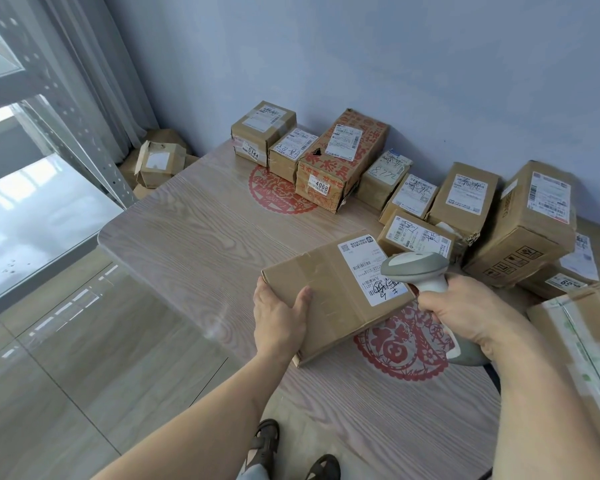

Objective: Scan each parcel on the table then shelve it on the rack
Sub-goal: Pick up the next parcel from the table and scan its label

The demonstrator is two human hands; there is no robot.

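Both hands busy: left hand (pixel 280 315) grips the parcel (pixel 336 296) lower centre, right hand (pixel 465 306) grips the scanner (pixel 418 268); aim squarely at the label (pixel 371 271).

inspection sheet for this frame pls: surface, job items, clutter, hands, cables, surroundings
Surface: wood-grain table with red paper-cut decals.
Job's things: flat parcel near the front edge, label up; scanner head over its label; more parcels along the wall and at right.
Clutter: crumpled boxes on the floor beyond the table.
Hands: left hand holds the flat parcel's near corner; right hand wraps the scanner grip.
Cables: nothing seen.
Surroundings: grey metal rack at left, blue wall, glossy tiled floor.
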